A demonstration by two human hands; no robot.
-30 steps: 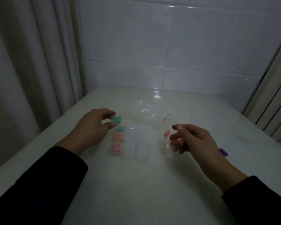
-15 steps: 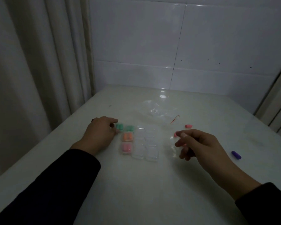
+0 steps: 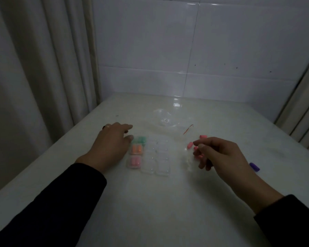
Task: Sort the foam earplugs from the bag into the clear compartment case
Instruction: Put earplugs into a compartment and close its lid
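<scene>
The counter (image 3: 159, 202) is a pale, creamy white under dim light. In the clear compartment case (image 3: 149, 154), the far-left cell shows green earplugs (image 3: 139, 139), the one below it orange earplugs (image 3: 136, 149), and the nearest left cell pink earplugs (image 3: 134, 162); the other cells look colourless. Loose pink earplugs (image 3: 189, 145) lie by the right hand (image 3: 219, 155). A purple earplug (image 3: 254, 166) sits off to the right. A thin red strip (image 3: 188, 129) edges the transparent bag (image 3: 166, 119). Both sleeves (image 3: 48, 211) are black. The wall tiles (image 3: 221, 50) are glossy white, the curtain (image 3: 34, 68) off-white.
</scene>
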